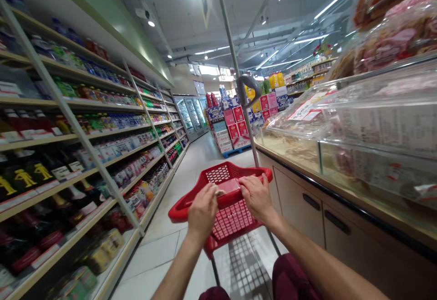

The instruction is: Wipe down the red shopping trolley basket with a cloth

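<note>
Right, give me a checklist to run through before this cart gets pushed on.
1. Left hand on the handle: ok.
2. Right hand on the handle: ok.
3. Floor showing ahead, between shelves and boxes: ok.
4. Gap between cart and counter: cannot tell; they look close.
5. Pole fixed to the cart: cannot tell.
6. Wheels free: cannot tell; none clearly seen.
</note>
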### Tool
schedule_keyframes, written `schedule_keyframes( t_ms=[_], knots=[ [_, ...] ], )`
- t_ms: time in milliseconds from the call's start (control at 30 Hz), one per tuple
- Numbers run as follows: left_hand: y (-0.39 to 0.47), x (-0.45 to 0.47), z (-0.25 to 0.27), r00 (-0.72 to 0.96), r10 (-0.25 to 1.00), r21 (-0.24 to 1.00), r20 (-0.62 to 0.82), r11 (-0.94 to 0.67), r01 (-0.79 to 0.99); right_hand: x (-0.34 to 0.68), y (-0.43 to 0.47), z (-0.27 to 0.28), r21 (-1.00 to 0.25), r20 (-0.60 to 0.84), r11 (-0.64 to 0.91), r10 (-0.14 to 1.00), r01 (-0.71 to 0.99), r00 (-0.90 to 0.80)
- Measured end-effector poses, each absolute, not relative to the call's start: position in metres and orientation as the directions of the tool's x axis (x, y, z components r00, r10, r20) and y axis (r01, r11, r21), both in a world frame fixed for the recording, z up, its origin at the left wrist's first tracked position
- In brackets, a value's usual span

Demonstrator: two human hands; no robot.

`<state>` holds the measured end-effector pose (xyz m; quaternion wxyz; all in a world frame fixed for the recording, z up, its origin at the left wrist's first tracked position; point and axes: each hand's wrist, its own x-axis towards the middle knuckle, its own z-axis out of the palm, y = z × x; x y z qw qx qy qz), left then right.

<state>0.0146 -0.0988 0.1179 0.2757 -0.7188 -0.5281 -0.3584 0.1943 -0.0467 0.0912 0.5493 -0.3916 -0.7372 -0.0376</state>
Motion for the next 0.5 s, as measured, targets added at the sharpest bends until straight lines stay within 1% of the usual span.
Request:
schedule_keyframes(
  t_ms=[33, 100, 167, 333, 400, 500],
  knots=[
    [-0.095, 0.030, 0.118, 0.244, 0.559, -0.052, 0.793, -0.336, 0.940, 0.194, -0.046, 0.091, -0.371, 0.836, 0.692, 0.539, 0.619, -0.101],
    [-0.090, 0.052, 0.119, 0.308, 0.554, -0.098, 0.773, -0.375, 0.922, 0.198, -0.045, 0.091, -0.356, 0.826, 0.707, 0.544, 0.612, -0.148],
    [-0.093, 0.050, 0.118, 0.309, 0.556, -0.106, 0.772, -0.367, 0.924, 0.203, -0.043, 0.091, -0.354, 0.817, 0.714, 0.551, 0.604, -0.171],
    [-0.114, -0.012, 0.114, 0.151, 0.562, -0.025, 0.813, -0.226, 0.974, 0.201, -0.047, 0.092, -0.377, 0.819, 0.692, 0.559, 0.615, -0.128],
    [-0.113, -0.023, 0.116, 0.105, 0.600, 0.014, 0.793, -0.190, 0.982, 0.194, -0.052, 0.091, -0.369, 0.824, 0.678, 0.556, 0.636, -0.114],
    [-0.104, -0.019, 0.123, 0.074, 0.681, 0.084, 0.729, -0.196, 0.977, 0.184, -0.057, 0.087, -0.343, 0.833, 0.684, 0.538, 0.643, -0.127]
  ],
)
